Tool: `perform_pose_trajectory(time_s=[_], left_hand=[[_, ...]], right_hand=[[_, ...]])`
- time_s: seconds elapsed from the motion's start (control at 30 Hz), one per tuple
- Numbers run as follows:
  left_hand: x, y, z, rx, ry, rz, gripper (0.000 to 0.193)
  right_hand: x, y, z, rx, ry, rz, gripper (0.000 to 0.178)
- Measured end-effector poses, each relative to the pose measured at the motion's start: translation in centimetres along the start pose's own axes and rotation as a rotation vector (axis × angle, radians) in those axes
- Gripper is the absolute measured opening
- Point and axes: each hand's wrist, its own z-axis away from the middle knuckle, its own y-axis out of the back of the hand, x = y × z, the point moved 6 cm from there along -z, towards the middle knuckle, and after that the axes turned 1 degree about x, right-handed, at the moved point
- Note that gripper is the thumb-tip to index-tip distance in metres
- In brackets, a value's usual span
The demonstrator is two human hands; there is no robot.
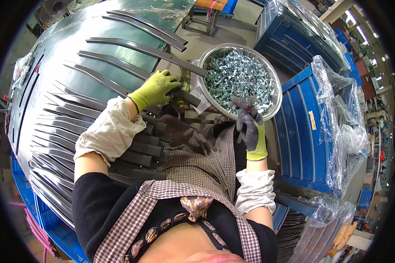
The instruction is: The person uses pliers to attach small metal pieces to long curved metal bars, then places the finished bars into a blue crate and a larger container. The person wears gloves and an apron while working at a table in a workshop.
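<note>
My left hand [152,91], in a yellow-green glove, is closed over a dark metal tube [188,97] near its end, which sticks out past the table edge toward the basin. My right hand [251,133] wears a yellow-green glove with dark grey palm and fingers. It is at the near rim of a round metal basin [277,98], its fingers drawn together over the small parts; what they hold is too small to make out. Many small shiny metal clips [237,76] fill the basin. Long dark tubes [112,65] lie side by side on the table beside my left arm.
The green table [52,52] has a shiny film over it. Blue crates [298,127] wrapped in clear plastic stand to the right. A blue basket [66,239] is at the lower left, and a stool [202,17] stands beyond the table.
</note>
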Motion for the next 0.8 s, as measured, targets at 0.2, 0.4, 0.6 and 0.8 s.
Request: perform_pose_trajectory(time_s=[0.2,0.4,0.6,0.8], left_hand=[[4.1,4.4,1.5,0.108,0.135,0.384,0.056],[10.5,6.0,2.6,0.117,0.028,0.42,0.036],[10.1,4.4,4.0,-0.032,0.169,0.638,0.025],[9.2,3.0,4.4,-0.123,0.273,0.738,0.032]], right_hand=[[1.7,-3.1,2.9,0.032,-0.143,-0.242,0.015],[7.1,-7.0,5.7,-0.181,-0.257,-0.483,0.041],[0.1,-9.3,4.6,-0.184,0.029,0.304,0.064],[-0.6,-9.1,4.6,-0.174,0.159,0.672,0.067]])
